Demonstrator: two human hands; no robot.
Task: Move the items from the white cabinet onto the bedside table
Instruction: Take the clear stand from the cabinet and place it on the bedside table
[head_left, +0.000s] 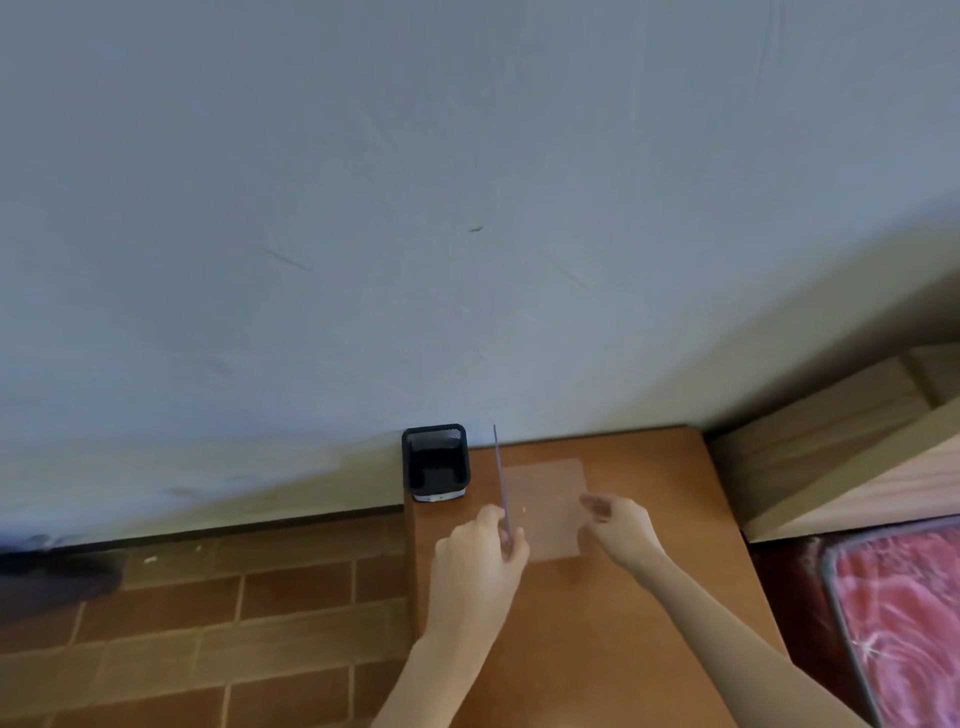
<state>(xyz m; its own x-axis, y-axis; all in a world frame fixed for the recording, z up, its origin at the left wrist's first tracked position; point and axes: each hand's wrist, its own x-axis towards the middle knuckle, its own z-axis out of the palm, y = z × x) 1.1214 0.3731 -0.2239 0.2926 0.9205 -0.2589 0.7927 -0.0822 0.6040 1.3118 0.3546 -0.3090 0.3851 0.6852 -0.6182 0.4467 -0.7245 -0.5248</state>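
Observation:
A brown wooden bedside table (649, 597) stands against the wall. A black mesh pen holder (435, 462) sits at its back left corner. My left hand (480, 566) is shut on a thin purple stick, perhaps a pen or pencil (500, 478), held nearly upright just right of the holder. My right hand (621, 530) pinches the right edge of a translucent flat sheet (545, 499) that lies low over the table top between both hands. Whether the sheet touches the table I cannot tell. The white cabinet is out of view.
A pale wooden bed frame (831, 447) rises right of the table, with a red patterned cover (904, 623) below it. Brown brick-pattern floor tiles (208, 623) lie to the left. A dark blurred shape (52, 577) rests on the floor at far left.

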